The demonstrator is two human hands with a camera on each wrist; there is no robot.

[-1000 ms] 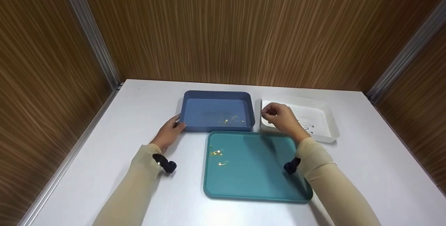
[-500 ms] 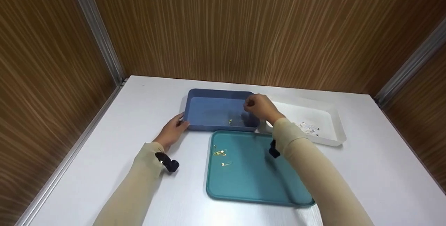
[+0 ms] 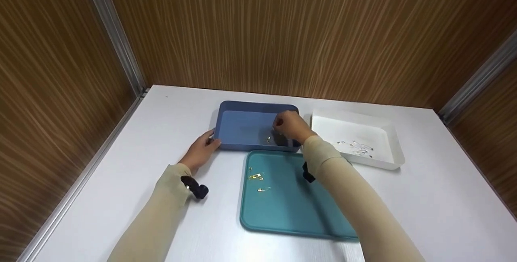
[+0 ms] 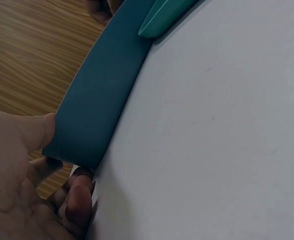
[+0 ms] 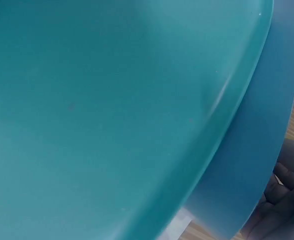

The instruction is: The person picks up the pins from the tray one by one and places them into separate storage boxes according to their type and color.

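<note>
My left hand [image 3: 203,149] grips the near left corner of the blue tray [image 3: 242,122]; in the left wrist view my thumb [image 4: 37,131] lies on the tray's wall [image 4: 102,90] with the fingers curled at the corner's foot. My right hand [image 3: 287,126] hovers over the blue tray's right part, fingertips drawn together; whether a pin is between them is too small to see. Gold safety pins [image 3: 268,139] lie in the blue tray just under that hand. More gold pins [image 3: 254,176] lie on the teal tray [image 3: 291,209] in front.
A white tray [image 3: 383,131] with several silver pins [image 3: 355,145] stands to the right of the blue one. All three trays sit on a white table [image 3: 121,181] boxed in by wood-grain walls. In the right wrist view the teal tray [image 5: 112,100] fills the frame.
My right hand has moved left, from the white tray's near left edge to above the blue tray's right part. The left hand has stayed on the blue tray's corner.
</note>
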